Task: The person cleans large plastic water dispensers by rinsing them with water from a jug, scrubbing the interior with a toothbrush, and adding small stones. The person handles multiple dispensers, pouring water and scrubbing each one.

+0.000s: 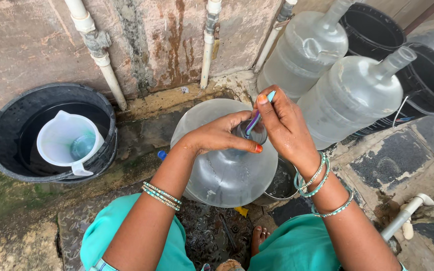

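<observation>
Far left, a round black tub [6, 130] of water on mossy, wet stone, with a translucent white plastic jug [66, 140] floating inside, spout up, handle down; behind, stained rough wall with white pipes [101, 60] running down it; left forearm with thin beaded bangles [161, 195] angled up and inward; left hand [222, 135] curled around the neck of a large clear water bottle [227, 170], thumb along the front, fingers wrapped behind, closed firmly on it; bottle upright, smooth, rounded, glossy with wet, standing between teal-clad knees on dark patterned stone floor [202, 236]; just above the bottle mouth, right hand [282, 125] bent at the wrist, fingers pinched shut on a slim purple-and-blue brush handle [257, 115] slanting down into the neck, touching the left fingers; right wrist ringed with green bangles; beyond, two more clear bottles [347, 95] leaning tilted against black bins [428, 75]; a white pipe end [408, 211] low right.
</observation>
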